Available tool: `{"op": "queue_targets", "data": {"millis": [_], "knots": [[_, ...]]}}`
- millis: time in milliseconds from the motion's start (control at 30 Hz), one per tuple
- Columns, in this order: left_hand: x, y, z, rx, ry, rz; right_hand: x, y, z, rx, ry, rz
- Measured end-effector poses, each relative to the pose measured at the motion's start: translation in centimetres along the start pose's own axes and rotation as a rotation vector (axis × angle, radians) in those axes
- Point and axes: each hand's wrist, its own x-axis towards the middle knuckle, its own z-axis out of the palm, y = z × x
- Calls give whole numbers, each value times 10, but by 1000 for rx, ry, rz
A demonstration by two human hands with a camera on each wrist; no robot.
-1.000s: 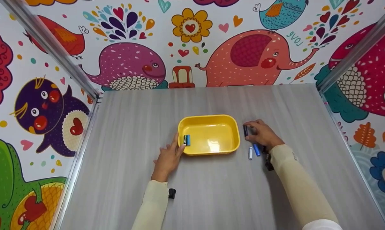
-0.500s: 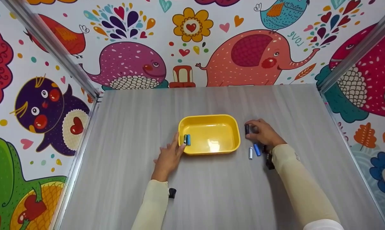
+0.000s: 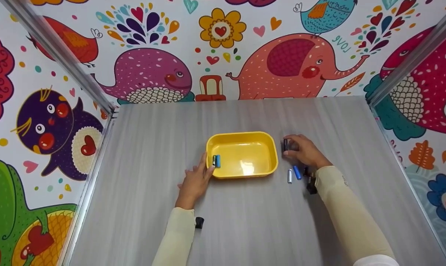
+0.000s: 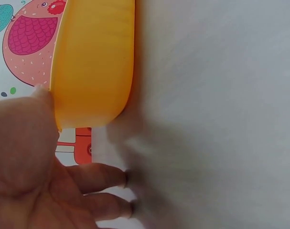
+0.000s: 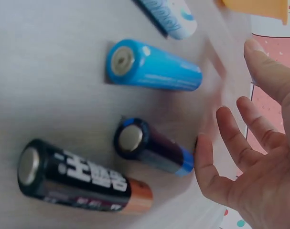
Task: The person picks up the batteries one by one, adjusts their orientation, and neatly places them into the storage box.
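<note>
Right grip (image 3: 306, 152): thumb and a finger pinch the black battery (image 3: 285, 145); the other fingers hang slightly bent.
Black battery: just right of the tub (image 3: 241, 151), near its far half; whether it touches the tabletop (image 3: 245, 218) I cannot tell.
Left grip (image 3: 193, 183): fingers fairly straight, holding nothing up; thumb at the tub's rim by the near left corner, a finger along the left wall.
Tub: yellow, upright on the tabletop, between both grips.
Inside tub: a dark battery (image 3: 214, 161) and a light-blue battery (image 3: 218, 161), side by side at the left end.
Loose batteries: white battery (image 3: 290, 176) and blue battery (image 3: 297, 172), lying apart below the right grip; beyond them in the right wrist view, a blue-ended battery (image 5: 152, 148) and a copper-ended battery (image 5: 85, 181).
Sleeves: cream on both arms (image 3: 176, 232).
Wall: printed with a purple whale (image 3: 152, 72) and a coral elephant (image 3: 282, 70).
</note>
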Motion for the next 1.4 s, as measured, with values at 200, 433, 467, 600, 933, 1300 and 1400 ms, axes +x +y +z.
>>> {"op": "queue_targets", "data": {"millis": [200, 433, 467, 600, 933, 1300, 1400], "knots": [[-1, -1, 0, -1, 8, 5, -2, -9, -4, 21, 27, -38], [0, -1, -1, -6, -1, -4, -5, -23, -6, 23, 76, -77], [0, -1, -2, -6, -5, -7, -6, -26, -6, 20, 81, -84], [2, -1, -2, -1, -13, -9, -9, -37, -6, 18, 104, -119], [2, -2, 0, 3, -13, -8, -15, -61, 0, 21, 119, -198], [0, -1, 0, 1, -1, -3, -16, -85, 20, 78, 131, -307], [0, 0, 1, 3, -4, -4, -16, -89, 28, 89, 130, -351]]}}
